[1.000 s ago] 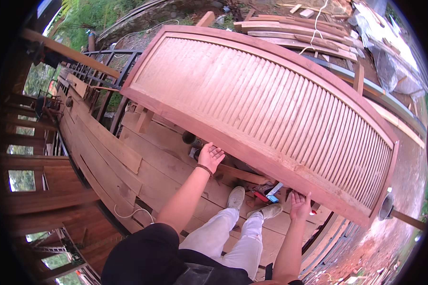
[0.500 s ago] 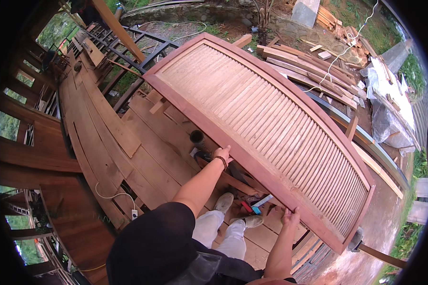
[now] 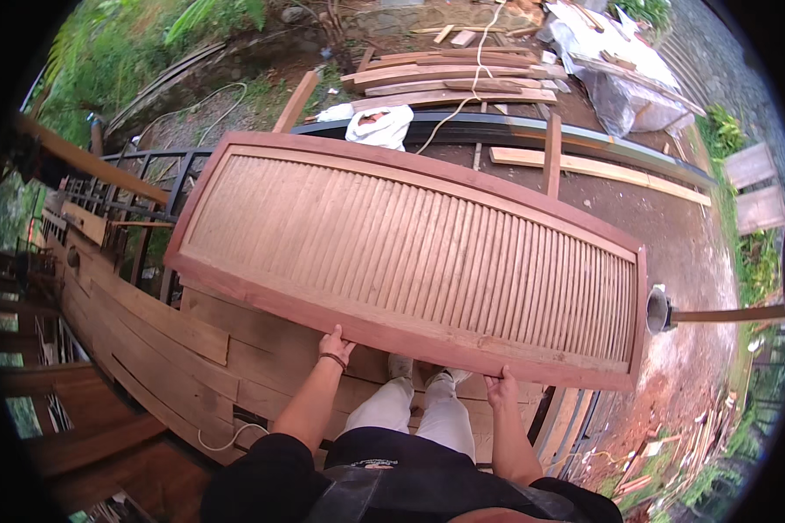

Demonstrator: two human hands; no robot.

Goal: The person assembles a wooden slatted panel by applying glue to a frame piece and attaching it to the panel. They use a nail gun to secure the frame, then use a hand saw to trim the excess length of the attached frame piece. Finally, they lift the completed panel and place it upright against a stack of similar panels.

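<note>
A long louvered wooden panel (image 3: pixel 410 253) lies across the view in front of me, with narrow pale slats inside a reddish-brown frame. My left hand (image 3: pixel 337 345) grips the panel's near rail left of its middle, thumb over the top face and fingers hidden beneath. Farther right along the same rail, my right hand (image 3: pixel 501 387) is closed on the frame in a like way. The panel's face is turned up toward me; what supports its far side is hidden below it.
Wooden planks (image 3: pixel 148 322) form the floor at left, with a white cable (image 3: pixel 227 443) on it. Upright wooden posts (image 3: pixel 552 157) stand beyond the panel. Farther off are a white sack (image 3: pixel 380 127), stacked boards (image 3: pixel 453 78) and a plastic-covered pile (image 3: pixel 610 78). A dark metal beam (image 3: pixel 602 139) runs behind.
My view has turned right. The panel lies more level across it, with both hands still on its near rail. The white sack has come into sight; the tools by my feet are now hidden.
</note>
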